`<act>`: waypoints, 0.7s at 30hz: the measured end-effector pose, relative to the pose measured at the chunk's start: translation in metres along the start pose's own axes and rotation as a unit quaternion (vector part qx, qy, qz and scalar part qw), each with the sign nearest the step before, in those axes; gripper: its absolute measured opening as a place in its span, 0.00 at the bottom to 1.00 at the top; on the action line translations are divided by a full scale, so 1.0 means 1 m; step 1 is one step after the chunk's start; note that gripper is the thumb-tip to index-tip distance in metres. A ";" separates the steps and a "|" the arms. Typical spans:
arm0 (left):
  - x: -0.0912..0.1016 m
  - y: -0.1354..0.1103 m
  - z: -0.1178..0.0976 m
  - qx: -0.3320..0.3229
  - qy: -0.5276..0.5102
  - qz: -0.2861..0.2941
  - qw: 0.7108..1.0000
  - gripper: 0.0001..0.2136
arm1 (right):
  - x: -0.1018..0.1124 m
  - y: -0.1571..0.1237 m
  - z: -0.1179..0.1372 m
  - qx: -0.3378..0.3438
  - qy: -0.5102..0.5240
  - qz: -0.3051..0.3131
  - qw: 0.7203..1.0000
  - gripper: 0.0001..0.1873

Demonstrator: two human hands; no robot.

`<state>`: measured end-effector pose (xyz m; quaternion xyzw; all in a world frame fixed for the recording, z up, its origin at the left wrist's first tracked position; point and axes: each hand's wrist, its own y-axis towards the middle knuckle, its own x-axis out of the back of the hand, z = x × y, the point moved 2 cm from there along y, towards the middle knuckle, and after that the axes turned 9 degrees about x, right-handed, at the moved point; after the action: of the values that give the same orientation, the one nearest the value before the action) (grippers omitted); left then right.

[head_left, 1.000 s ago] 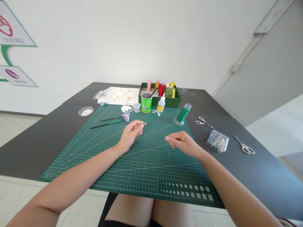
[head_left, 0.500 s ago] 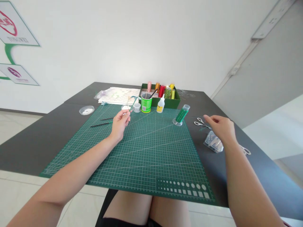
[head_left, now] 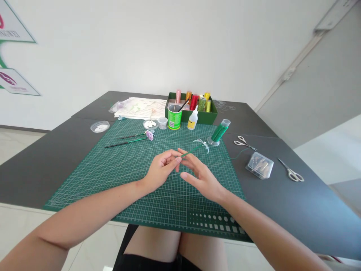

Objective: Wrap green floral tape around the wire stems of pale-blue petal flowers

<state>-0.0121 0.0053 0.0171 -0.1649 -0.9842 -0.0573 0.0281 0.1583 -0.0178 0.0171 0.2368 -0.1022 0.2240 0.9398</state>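
My left hand (head_left: 163,165) pinches a thin artificial flower stem (head_left: 192,150) between thumb and fingers, above the cutting mat (head_left: 135,177). The stem is wrapped in green and ends in pale, translucent petals (head_left: 205,144) that point right. My right hand (head_left: 201,177) is right beside it, fingers stretched out along the stem's lower end and thumb held apart. Whether its fingertips press on the stem I cannot tell. A spool of green thread (head_left: 220,131) stands just behind the petals. Left of my hands lie two dark rods, one with a purple flower (head_left: 149,135) at its tip.
At the back are a green box (head_left: 208,117) of thread spools, a green can (head_left: 175,117), a glue bottle (head_left: 192,119) and papers (head_left: 141,107). To the right lie scissors (head_left: 242,142), a clear plastic case (head_left: 260,165) and more scissors (head_left: 293,174). A shallow dish (head_left: 100,127) sits left.
My right hand has come left from over the scissors to the stem. My left hand has moved right and nearer with the stem, uncovering the purple flower. The view has shifted slightly.
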 end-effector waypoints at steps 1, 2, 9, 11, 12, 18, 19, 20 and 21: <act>-0.001 -0.001 -0.001 0.003 0.009 0.001 1.000 0.13 | -0.004 -0.002 0.001 -0.022 0.021 0.000 1.000 0.34; -0.001 -0.002 -0.001 0.004 0.021 -0.002 1.000 0.13 | -0.006 -0.004 0.002 -0.046 0.023 -0.001 0.999 0.34; 0.003 -0.002 0.000 -0.022 0.087 -0.036 0.995 0.12 | 0.000 -0.007 0.004 -0.043 -0.236 -0.008 0.971 0.23; 0.004 -0.002 0.001 -0.018 0.094 -0.048 0.994 0.12 | 0.000 -0.008 0.002 -0.030 -0.284 0.001 0.958 0.19; 0.005 -0.002 0.000 -0.014 0.097 -0.054 0.994 0.12 | 0.000 -0.009 0.001 -0.021 -0.306 0.009 0.952 0.18; 0.007 0.000 -0.003 0.005 0.130 -0.066 0.989 0.11 | -0.004 -0.013 0.009 0.042 -0.342 0.058 0.937 0.18; 0.007 0.000 -0.003 0.011 0.137 -0.062 0.989 0.11 | -0.004 -0.013 0.012 0.037 -0.317 0.054 0.946 0.18; 0.007 0.000 -0.004 0.016 0.147 -0.057 0.987 0.10 | -0.002 -0.013 0.016 0.030 -0.287 0.046 0.956 0.17; 0.007 0.000 -0.004 0.018 0.160 -0.050 0.986 0.09 | 0.001 -0.012 0.021 0.021 -0.255 0.033 0.966 0.17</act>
<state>-0.0189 0.0070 0.0219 -0.1034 -0.9751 -0.0667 0.1848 0.1627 -0.0372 0.0308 0.3025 -0.3416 0.1891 0.8695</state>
